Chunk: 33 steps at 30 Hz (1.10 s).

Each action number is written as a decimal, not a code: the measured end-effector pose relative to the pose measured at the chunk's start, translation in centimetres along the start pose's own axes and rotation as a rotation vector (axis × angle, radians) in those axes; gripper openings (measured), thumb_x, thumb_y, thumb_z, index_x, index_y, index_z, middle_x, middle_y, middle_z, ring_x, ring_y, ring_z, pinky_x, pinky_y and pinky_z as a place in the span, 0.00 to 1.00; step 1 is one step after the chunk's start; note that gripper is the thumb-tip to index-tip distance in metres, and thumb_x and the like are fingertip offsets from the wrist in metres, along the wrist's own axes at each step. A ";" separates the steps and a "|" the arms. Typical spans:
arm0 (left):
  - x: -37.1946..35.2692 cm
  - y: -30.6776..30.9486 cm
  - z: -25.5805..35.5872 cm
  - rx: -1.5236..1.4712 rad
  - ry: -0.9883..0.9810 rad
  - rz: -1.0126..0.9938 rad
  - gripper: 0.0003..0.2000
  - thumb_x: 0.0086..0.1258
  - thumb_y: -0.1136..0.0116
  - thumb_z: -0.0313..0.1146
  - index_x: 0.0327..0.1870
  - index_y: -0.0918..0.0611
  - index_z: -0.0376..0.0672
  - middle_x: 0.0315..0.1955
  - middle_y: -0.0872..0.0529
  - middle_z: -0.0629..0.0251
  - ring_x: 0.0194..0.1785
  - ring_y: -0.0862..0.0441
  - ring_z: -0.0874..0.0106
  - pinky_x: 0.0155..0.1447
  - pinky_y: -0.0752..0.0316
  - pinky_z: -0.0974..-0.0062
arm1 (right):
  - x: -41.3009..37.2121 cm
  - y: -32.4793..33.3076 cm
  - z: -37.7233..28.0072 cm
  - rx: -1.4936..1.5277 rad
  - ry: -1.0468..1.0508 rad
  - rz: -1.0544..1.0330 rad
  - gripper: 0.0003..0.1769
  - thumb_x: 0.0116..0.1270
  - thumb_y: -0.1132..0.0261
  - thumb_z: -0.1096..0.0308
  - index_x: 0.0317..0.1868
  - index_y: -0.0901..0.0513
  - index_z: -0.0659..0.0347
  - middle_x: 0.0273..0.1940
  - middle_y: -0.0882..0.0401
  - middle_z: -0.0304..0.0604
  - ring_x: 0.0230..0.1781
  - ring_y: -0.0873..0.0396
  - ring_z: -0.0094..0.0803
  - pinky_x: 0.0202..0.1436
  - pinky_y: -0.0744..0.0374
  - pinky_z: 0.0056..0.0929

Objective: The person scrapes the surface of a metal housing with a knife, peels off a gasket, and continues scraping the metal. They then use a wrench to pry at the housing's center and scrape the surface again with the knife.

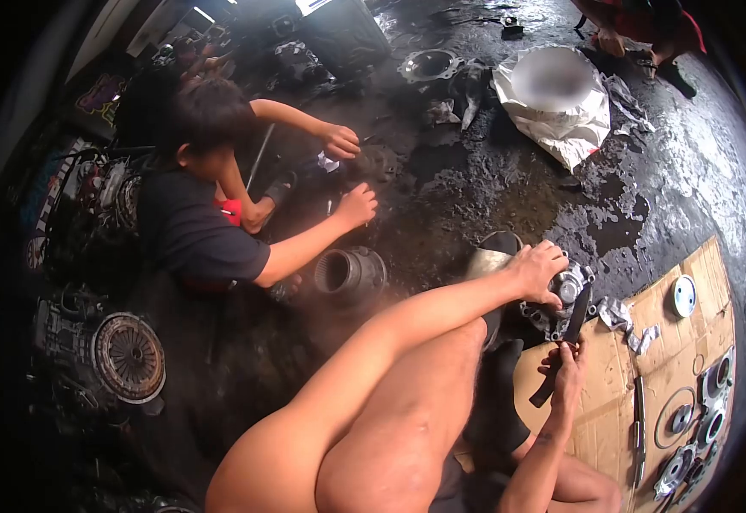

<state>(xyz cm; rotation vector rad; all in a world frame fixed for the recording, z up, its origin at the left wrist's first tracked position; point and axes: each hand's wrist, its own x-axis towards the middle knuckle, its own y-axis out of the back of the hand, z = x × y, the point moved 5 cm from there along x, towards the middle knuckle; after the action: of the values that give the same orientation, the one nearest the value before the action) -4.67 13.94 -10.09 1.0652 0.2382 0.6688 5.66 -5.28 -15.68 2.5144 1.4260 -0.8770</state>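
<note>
My left hand (pixel 537 272) grips the upper left side of a silvery metal housing (pixel 570 287) with several bolt holes round its edge. The fingers curl over its rim. In my right hand (pixel 566 363) is a long, flat black tool (pixel 577 313), the kind of which is not clear. Its upper end lies across the housing's right side, and its lower end sticks out below my fingers. My bare knee and a dark shoe sit close to the left of the housing. Crumpled foil-like scraps (pixel 628 325) lie just right of it.
Cardboard (pixel 591 389) at right bears a white round lid (pixel 683 296), a thin black rod (pixel 639 419), a ring and metal parts (pixel 715 376). Left, a person (pixel 206 188) crouches near a toothed drum (pixel 349 274) and clutch plate (pixel 129 357). A white sack (pixel 565 141) stands on the oily floor.
</note>
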 end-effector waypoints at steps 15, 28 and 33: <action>0.3 -0.6 -0.2 0.009 0.005 -0.031 0.36 0.43 0.20 0.53 0.53 0.19 0.43 0.55 0.21 0.62 0.65 0.28 0.59 0.58 0.26 0.53 | 5.2 -1.0 -1.9 -0.189 0.025 0.051 0.22 0.71 0.34 0.46 0.40 0.22 0.59 0.24 0.27 0.34 0.17 0.29 0.21 0.18 0.29 0.22; 0.2 -0.3 0.1 0.026 0.030 -0.049 0.36 0.44 0.21 0.51 0.54 0.19 0.43 0.56 0.21 0.61 0.66 0.29 0.60 0.59 0.26 0.53 | 6.9 -0.1 -1.8 -0.326 -0.010 0.158 0.37 0.63 0.27 0.41 0.49 0.22 0.73 0.24 0.26 0.34 0.18 0.30 0.20 0.20 0.30 0.21; 0.4 -0.8 -0.3 0.031 -0.005 -0.008 0.37 0.43 0.21 0.54 0.54 0.19 0.44 0.55 0.21 0.61 0.64 0.28 0.60 0.59 0.26 0.53 | 8.5 1.2 -0.5 -0.436 0.065 0.228 0.51 0.61 0.27 0.38 0.65 0.28 0.80 0.27 0.22 0.39 0.19 0.28 0.22 0.21 0.29 0.22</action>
<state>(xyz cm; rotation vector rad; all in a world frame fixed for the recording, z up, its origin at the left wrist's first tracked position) -4.22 14.11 -10.86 1.0949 0.2488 0.6568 10.18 0.64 -20.08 2.3210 1.1604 -0.3960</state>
